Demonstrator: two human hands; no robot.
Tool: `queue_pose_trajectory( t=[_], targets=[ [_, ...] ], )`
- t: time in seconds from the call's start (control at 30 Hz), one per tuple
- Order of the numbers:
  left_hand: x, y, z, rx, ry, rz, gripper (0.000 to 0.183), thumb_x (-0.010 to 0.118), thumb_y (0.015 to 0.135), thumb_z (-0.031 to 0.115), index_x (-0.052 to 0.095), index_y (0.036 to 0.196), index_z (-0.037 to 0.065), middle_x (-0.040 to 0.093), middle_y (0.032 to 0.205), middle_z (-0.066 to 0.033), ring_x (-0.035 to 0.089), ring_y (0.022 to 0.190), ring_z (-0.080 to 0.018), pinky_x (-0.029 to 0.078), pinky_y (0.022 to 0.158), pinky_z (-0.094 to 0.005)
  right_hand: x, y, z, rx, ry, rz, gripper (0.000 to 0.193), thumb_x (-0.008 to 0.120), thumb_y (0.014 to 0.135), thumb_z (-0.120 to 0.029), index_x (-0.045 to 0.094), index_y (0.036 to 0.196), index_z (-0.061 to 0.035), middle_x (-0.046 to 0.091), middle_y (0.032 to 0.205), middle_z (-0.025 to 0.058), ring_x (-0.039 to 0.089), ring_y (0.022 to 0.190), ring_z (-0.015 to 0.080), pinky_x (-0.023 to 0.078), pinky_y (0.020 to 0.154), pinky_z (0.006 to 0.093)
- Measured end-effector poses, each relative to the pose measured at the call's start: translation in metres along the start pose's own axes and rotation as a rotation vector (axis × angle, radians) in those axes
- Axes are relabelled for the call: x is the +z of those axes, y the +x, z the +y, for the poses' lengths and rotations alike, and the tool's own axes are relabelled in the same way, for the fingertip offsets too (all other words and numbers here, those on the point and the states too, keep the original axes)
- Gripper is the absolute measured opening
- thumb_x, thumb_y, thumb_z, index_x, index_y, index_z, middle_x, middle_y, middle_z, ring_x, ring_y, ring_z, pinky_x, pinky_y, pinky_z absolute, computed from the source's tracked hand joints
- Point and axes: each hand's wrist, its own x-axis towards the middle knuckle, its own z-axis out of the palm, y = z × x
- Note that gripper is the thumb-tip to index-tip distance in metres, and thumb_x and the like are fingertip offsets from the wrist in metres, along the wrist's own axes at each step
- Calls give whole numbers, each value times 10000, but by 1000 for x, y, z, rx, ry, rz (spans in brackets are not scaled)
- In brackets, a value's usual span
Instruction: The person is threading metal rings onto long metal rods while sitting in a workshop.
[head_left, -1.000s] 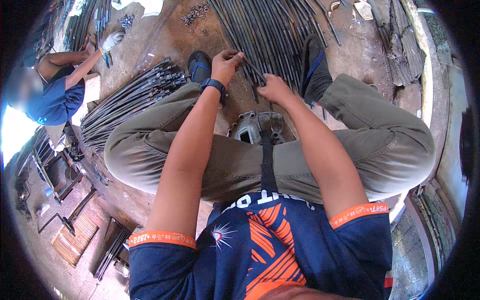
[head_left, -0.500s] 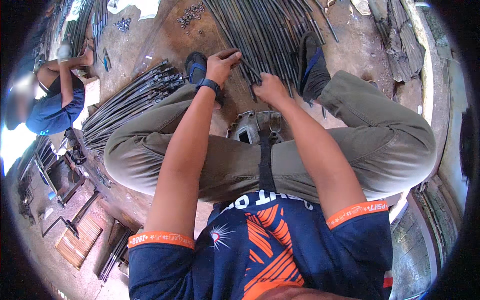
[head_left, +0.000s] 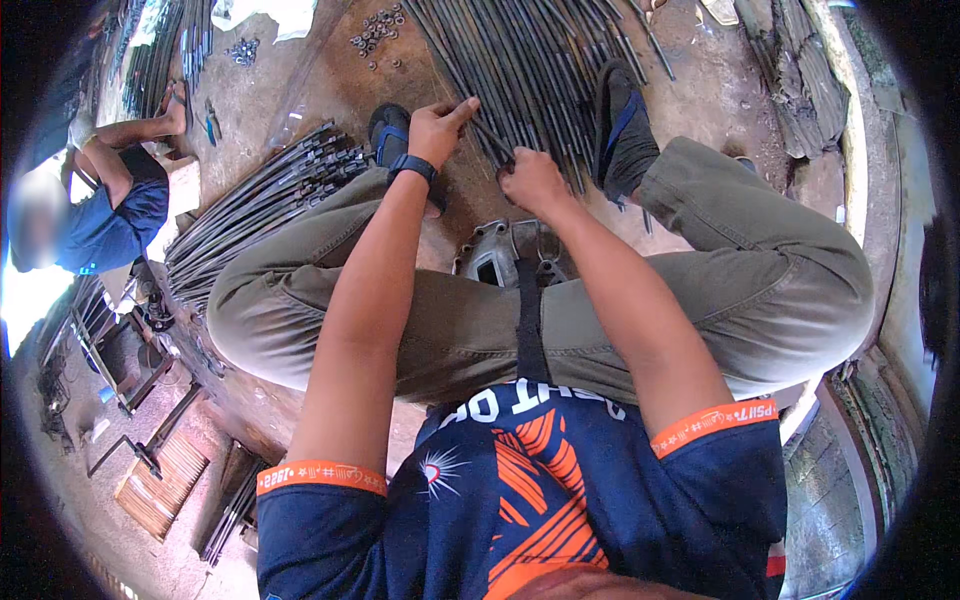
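A fan of dark metal rods [head_left: 530, 80] lies on the floor between my feet, their near ends pointing toward me. My left hand [head_left: 438, 135], with a dark watch on its wrist, is closed at the left side of the bundle. Thumb and fingers pinch a rod there. Close to the near rod ends, my right hand [head_left: 536, 182] has its fingers curled round the end of a rod. A short length of dark rod [head_left: 490, 137] shows between the two hands; its exact grip is partly hidden by the fingers.
A grey metal casting [head_left: 510, 250] with a black strap [head_left: 531, 320] sits between my legs. More rods with block-like ends [head_left: 290, 185] lie at left. Small metal rings [head_left: 376, 36] and pliers [head_left: 212, 124] are on the floor. Another person [head_left: 110, 205] sits far left.
My right hand has shifted slightly left, with its fingers curling in more. My left hand stays nearly in place. The other person's arm has moved up.
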Motion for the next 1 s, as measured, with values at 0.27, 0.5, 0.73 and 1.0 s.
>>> queue_pose_trajectory(
  t=[0.27, 0.5, 0.73, 1.0],
  targets=[
    [6, -6, 3, 1, -178, 36, 446, 703, 748, 430, 624, 724, -8, 550, 654, -20, 476, 555, -98, 383, 518, -263, 8, 2, 3, -1, 7, 17, 295, 616, 703, -212, 595, 898, 9, 609, 942, 255, 588, 916, 396, 461, 841, 453],
    [6, -3, 0, -117, -285, 70, 339, 707, 774, 291, 648, 817, -40, 573, 672, -31, 511, 541, -105, 418, 512, -236, 9, 0, 2, 27, 19, -7, 272, 603, 714, -204, 596, 901, -7, 608, 941, 254, 587, 916, 400, 463, 831, 461],
    [5, 2, -11, -189, -674, -59, 248, 603, 852, 136, 550, 1034, -25, 611, 868, -81, 624, 738, -189, 512, 629, -289, 4, 5, 7, 25, 53, 30, 310, 632, 735, -272, 593, 894, -8, 610, 915, 256, 587, 900, 405, 473, 799, 468],
    [1, -1, -13, -183, -667, -126, 233, 566, 881, 169, 571, 1021, -17, 621, 939, -83, 625, 816, -206, 501, 688, -311, 4, 6, 6, 42, 38, -1, 325, 641, 725, -270, 589, 926, -20, 602, 964, 251, 578, 936, 404, 468, 827, 461]
  ],
)
